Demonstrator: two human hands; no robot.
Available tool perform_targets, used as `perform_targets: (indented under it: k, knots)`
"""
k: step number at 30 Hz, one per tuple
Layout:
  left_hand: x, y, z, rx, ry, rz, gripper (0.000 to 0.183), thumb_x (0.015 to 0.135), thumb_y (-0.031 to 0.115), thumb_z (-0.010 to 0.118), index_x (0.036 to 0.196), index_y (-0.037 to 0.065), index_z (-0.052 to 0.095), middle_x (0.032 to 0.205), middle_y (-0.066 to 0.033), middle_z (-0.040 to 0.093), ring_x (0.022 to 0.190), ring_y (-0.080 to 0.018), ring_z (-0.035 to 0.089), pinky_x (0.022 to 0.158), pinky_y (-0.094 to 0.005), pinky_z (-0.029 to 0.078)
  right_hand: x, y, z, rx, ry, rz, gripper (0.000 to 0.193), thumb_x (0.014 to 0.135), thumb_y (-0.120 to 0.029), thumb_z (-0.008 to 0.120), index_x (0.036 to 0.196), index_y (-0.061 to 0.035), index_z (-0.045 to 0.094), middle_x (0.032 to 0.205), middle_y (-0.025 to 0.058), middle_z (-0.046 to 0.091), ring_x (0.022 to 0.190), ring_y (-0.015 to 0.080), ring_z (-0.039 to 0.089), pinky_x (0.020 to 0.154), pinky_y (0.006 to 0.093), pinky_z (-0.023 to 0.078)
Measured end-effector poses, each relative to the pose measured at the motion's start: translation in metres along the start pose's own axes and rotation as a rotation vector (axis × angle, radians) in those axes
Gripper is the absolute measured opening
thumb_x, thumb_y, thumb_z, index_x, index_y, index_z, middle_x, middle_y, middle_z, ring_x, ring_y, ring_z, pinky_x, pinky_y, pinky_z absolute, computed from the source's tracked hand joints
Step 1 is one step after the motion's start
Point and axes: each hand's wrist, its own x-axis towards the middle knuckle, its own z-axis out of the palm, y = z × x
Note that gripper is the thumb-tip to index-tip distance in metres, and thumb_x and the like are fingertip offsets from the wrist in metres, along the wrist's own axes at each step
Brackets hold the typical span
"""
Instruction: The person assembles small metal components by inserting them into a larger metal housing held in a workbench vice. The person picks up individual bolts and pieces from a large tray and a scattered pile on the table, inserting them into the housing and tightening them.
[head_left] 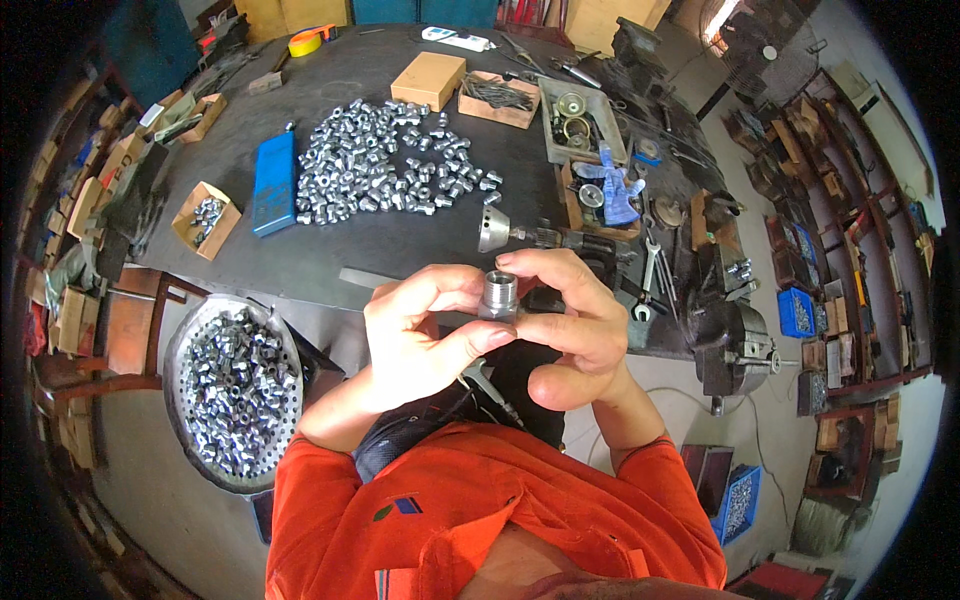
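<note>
Between both my hands, above the near edge of the table, I hold a short silver threaded metal fitting [499, 294], its open round end facing up. My left hand [425, 335] grips its left side with thumb and fingertips. The fingers of my right hand [568, 318] close on its right side and rim. Just beyond my hands lies a drill with a silver cone-shaped head [495, 230]; its body is partly covered. A wide heap of similar metal fittings [350, 165] spreads over the dark table [330, 250]. A flat metal strip [365, 279] pokes out beside my left hand.
A perforated metal basin [172, 385] full of fittings stands at my left. On the table are a blue case [273, 185], a cardboard box [429, 80], a blue glove [612, 190] and wrenches [651, 275]. A vise [733, 345] sits at the right corner; shelves line the right wall.
</note>
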Motion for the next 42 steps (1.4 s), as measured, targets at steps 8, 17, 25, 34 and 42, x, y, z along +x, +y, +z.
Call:
perform_targets:
  k: [8, 17, 25, 34, 42]
  knots:
    - [-0.001, -0.007, 0.000, -0.437, 0.009, -0.091, 0.023, 0.080, 0.004, 0.061, 0.100, -0.006, 0.053, 0.088, -0.0108, 0.063, 0.074, -0.0107, 0.058, 0.066, -0.0236, 0.048, 0.012, 0.000, 0.002, -0.069, 0.005, -0.080, 0.034, 0.067, -0.029, 0.056, 0.085, -0.0012, 0.064, 0.106, 0.0213, 0.054, 0.083, 0.0312, 0.057, 0.071, 0.0369, 0.046]
    - [0.000, -0.003, -0.002, -0.629, -0.061, -0.183, 0.041, 0.085, 0.027, 0.056, 0.107, -0.006, 0.048, 0.090, -0.0171, 0.059, 0.074, -0.0254, 0.061, 0.064, -0.0351, 0.053, 0.018, -0.003, 0.005, -0.103, 0.000, -0.088, 0.039, 0.070, -0.035, 0.054, 0.087, -0.0021, 0.066, 0.105, 0.0199, 0.053, 0.087, 0.0311, 0.055, 0.073, 0.0372, 0.044]
    - [0.001, -0.010, -0.003, -0.742, -0.109, -0.178, 0.041, 0.088, 0.025, 0.050, 0.113, -0.008, 0.044, 0.089, -0.0223, 0.057, 0.070, -0.0300, 0.061, 0.060, -0.0375, 0.054, 0.020, -0.002, 0.006, -0.156, -0.018, -0.098, 0.045, 0.076, -0.045, 0.053, 0.085, -0.0037, 0.068, 0.103, 0.0183, 0.054, 0.088, 0.0289, 0.054, 0.073, 0.0358, 0.043]
    - [-0.001, -0.013, -0.007, -0.892, -0.179, -0.197, 0.040, 0.090, 0.020, 0.046, 0.116, -0.010, 0.041, 0.095, -0.0241, 0.056, 0.075, -0.0342, 0.062, 0.066, -0.0406, 0.054, 0.021, -0.002, 0.007, -0.159, -0.016, -0.089, 0.043, 0.073, -0.043, 0.054, 0.087, -0.0041, 0.068, 0.103, 0.0184, 0.054, 0.087, 0.0293, 0.054, 0.074, 0.0366, 0.043]
    - [0.001, -0.015, -0.007, -0.985, -0.195, -0.270, 0.039, 0.092, 0.020, 0.041, 0.114, -0.012, 0.041, 0.096, -0.0245, 0.056, 0.076, -0.0359, 0.062, 0.069, -0.0402, 0.053, 0.022, -0.005, 0.008, -0.111, -0.003, -0.027, 0.038, 0.056, -0.021, 0.057, 0.090, -0.0057, 0.065, 0.107, 0.0188, 0.053, 0.086, 0.0323, 0.054, 0.073, 0.0385, 0.045]
